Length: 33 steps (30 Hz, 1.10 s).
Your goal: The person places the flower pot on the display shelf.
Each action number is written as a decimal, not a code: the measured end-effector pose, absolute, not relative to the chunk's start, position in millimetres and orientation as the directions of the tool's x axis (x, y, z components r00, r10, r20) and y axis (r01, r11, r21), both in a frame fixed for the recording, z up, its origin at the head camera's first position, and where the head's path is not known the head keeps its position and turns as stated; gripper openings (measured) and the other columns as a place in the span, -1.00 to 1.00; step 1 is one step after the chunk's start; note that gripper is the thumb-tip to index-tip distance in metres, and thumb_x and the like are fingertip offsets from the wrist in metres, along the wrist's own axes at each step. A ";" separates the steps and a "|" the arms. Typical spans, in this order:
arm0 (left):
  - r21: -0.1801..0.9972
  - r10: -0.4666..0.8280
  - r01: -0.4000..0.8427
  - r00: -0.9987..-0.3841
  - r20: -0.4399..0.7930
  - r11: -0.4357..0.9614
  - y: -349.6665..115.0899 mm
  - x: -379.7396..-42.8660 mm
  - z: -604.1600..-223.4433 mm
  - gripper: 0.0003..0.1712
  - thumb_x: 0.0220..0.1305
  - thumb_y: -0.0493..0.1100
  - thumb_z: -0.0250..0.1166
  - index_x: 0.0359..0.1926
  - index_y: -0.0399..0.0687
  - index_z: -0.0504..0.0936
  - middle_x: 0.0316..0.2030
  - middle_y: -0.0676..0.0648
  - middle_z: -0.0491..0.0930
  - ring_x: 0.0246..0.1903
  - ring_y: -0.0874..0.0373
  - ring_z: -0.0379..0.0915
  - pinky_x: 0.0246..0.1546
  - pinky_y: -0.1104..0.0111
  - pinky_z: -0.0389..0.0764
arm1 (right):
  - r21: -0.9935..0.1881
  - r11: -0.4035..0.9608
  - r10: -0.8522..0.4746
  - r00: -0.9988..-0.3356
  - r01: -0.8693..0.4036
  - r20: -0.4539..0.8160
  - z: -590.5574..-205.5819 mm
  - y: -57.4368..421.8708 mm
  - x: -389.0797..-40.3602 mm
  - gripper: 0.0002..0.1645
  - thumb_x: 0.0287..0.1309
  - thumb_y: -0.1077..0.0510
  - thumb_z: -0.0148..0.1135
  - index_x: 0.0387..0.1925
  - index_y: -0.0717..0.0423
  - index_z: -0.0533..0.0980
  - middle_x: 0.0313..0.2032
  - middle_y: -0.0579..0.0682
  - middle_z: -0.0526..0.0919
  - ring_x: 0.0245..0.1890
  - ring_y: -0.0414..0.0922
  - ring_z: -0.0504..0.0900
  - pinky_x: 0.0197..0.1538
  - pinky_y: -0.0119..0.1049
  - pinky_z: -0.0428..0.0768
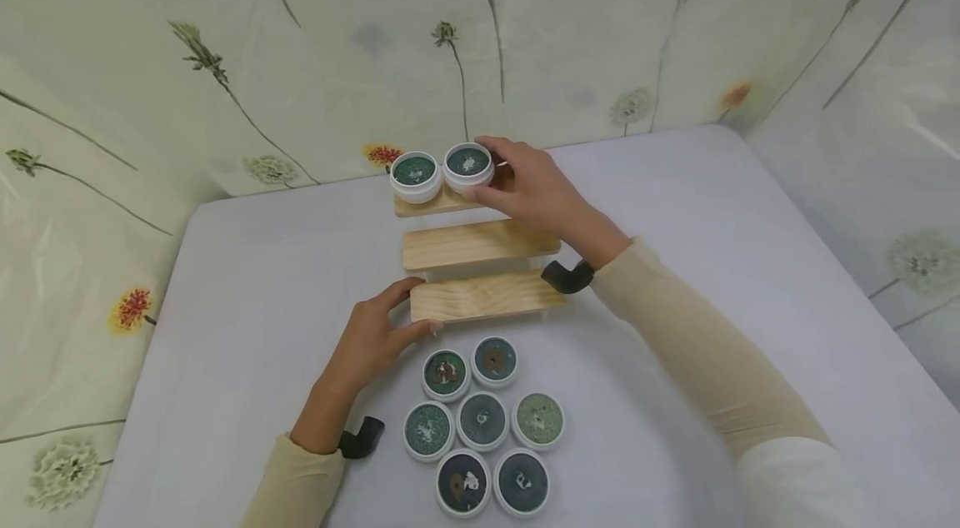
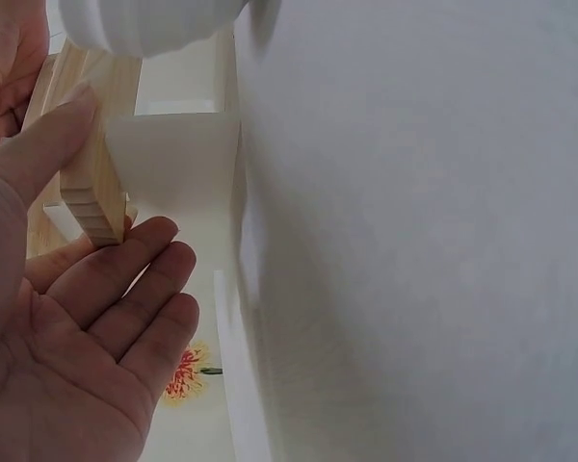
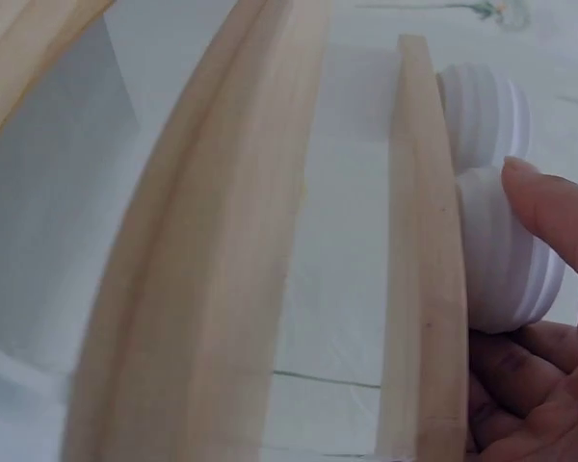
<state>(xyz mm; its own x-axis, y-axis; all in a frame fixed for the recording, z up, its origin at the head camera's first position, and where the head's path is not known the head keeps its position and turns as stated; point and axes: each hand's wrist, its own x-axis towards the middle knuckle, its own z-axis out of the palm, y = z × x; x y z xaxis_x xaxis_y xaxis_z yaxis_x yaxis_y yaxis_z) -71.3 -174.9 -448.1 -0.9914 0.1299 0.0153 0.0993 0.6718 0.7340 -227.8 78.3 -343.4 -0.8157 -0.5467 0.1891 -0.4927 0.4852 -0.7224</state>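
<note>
A stepped stand has three pale wooden boards: a front board (image 1: 487,297), a middle board (image 1: 480,245) and a back board (image 1: 427,207). My right hand (image 1: 536,186) grips a small white round jar with a dark green top (image 1: 468,163), thumb on its near side. In the right wrist view, that jar (image 3: 506,255) sits right at the back board (image 3: 441,241). A second white jar (image 1: 415,174) stands on this board to its left. My left hand (image 1: 372,341) pinches the left end of the front board; its thumb lies on top in the left wrist view.
Several more white jars with green or dark tops stand grouped on the white table before the stand, among them a pale green one (image 1: 538,420). Translucent supports (image 2: 173,159) hold the boards up. A flower-printed cloth (image 1: 360,53) hangs behind the table (image 1: 247,328).
</note>
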 end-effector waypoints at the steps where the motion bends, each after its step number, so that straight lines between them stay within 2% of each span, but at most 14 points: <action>1: 0.735 0.131 0.098 -0.991 0.013 0.671 -174.7 -71.3 -448.5 -0.24 0.18 0.00 0.60 0.38 0.04 0.55 0.29 -0.19 0.60 0.37 -0.17 0.43 0.36 -0.14 0.40 | -0.716 0.493 -0.542 -0.818 -0.494 0.190 -344.5 78.5 -227.9 -0.11 0.24 -0.02 0.54 0.47 0.16 0.36 0.15 0.11 0.60 -0.01 -0.01 0.56 0.12 -0.14 0.59; 7: 0.739 0.139 0.096 -0.990 0.003 0.667 -173.6 -71.5 -450.0 -0.25 0.20 -0.01 0.59 0.38 0.05 0.55 0.28 -0.22 0.60 0.36 -0.19 0.44 0.35 -0.16 0.40 | -0.682 0.539 -0.519 -0.832 -0.495 0.194 -349.2 84.8 -225.0 0.05 0.14 -0.07 0.61 0.51 0.21 0.30 0.29 0.13 0.56 0.19 0.02 0.60 0.33 -0.12 0.52; 11: 0.739 0.141 0.094 -0.990 -0.001 0.667 -172.1 -72.0 -449.4 -0.25 0.19 -0.03 0.60 0.38 0.05 0.55 0.28 -0.21 0.60 0.36 -0.18 0.44 0.35 -0.14 0.41 | -0.701 0.531 -0.488 -0.848 -0.477 0.207 -352.7 92.7 -220.7 0.09 0.13 -0.06 0.62 0.54 0.22 0.27 0.37 0.13 0.53 0.30 0.02 0.57 0.41 -0.17 0.44; 16: 0.736 0.134 0.084 -0.991 -0.010 0.672 -171.7 -71.2 -451.0 -0.25 0.19 -0.03 0.60 0.38 0.03 0.55 0.28 -0.22 0.60 0.35 -0.18 0.44 0.34 -0.14 0.42 | -0.720 0.436 -0.426 -0.829 -0.540 0.364 -365.7 104.9 -207.9 -0.06 0.12 0.07 0.63 0.43 0.27 0.37 0.30 0.13 0.58 0.31 -0.01 0.56 0.38 -0.21 0.48; 20: 0.733 0.131 0.078 -0.991 -0.016 0.676 -172.0 -70.0 -451.7 -0.24 0.19 -0.02 0.60 0.38 0.02 0.55 0.29 -0.23 0.59 0.36 -0.19 0.44 0.34 -0.14 0.42 | -0.634 0.407 -0.395 -0.752 -0.658 0.527 -375.3 114.7 -189.8 -0.25 0.06 0.17 0.66 0.23 0.28 0.48 0.12 0.10 0.66 0.16 -0.02 0.63 0.27 -0.15 0.58; 24: 0.728 0.132 0.083 -0.991 -0.011 0.680 -172.9 -69.4 -450.6 -0.23 0.19 0.00 0.60 0.39 0.02 0.54 0.29 -0.21 0.59 0.35 -0.19 0.44 0.34 -0.15 0.42 | -0.564 0.347 -0.509 -0.656 -0.749 0.558 -379.2 120.8 -169.2 -0.34 0.00 0.23 0.68 0.09 0.29 0.54 0.00 0.08 0.67 0.03 -0.02 0.68 0.16 -0.15 0.64; 28: 0.727 0.140 0.102 -0.990 0.008 0.680 -174.7 -69.7 -448.8 -0.24 0.18 -0.01 0.60 0.38 0.01 0.55 0.28 -0.19 0.60 0.35 -0.19 0.45 0.33 -0.15 0.42 | -0.559 0.275 -0.690 -0.565 -0.782 0.451 -381.1 122.6 -148.0 -0.39 0.02 0.15 0.68 0.06 0.23 0.58 -0.03 0.01 0.69 -0.02 -0.06 0.69 0.11 -0.18 0.67; 33: 0.722 0.145 0.122 -0.989 0.030 0.681 -176.4 -71.0 -448.1 -0.25 0.20 -0.02 0.59 0.37 0.01 0.54 0.27 -0.21 0.61 0.34 -0.19 0.46 0.32 -0.16 0.44 | -0.527 0.255 -0.858 -0.440 -0.811 0.263 -387.8 121.6 -126.2 -0.36 0.16 0.00 0.59 0.19 0.17 0.59 0.11 -0.02 0.68 0.13 -0.09 0.65 0.21 -0.15 0.62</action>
